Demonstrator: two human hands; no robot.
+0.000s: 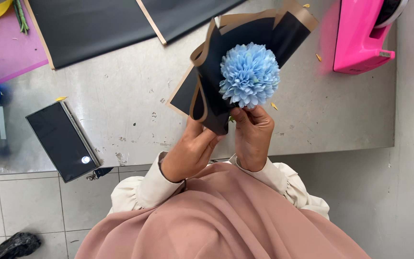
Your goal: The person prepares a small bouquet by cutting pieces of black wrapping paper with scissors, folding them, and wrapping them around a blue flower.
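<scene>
Head view, looking down over a grey metal table (pixel 120 96). Both hands are raised above its near edge, holding one bundle.

Left hand (pixel 190 153): fingers closed around the lower end of the black wrap (pixel 212 67), a sheet with a tan border, folded into a cone and fanning open at the top.

Right hand (pixel 254 136): fingertips pinched on the wrap's base just under the blue flower (pixel 250 74). The stem is hidden by wrap and fingers.

The flower sits inside the wrap, its round head facing the camera, over the middle of the table.

Surroundings: phone (pixel 63 141) lying flat at the left near edge; pink tape dispenser (pixel 360 38) at far right; more black sheets (pixel 120 21) at the far side; pink sheet (pixel 5 48) far left.
</scene>
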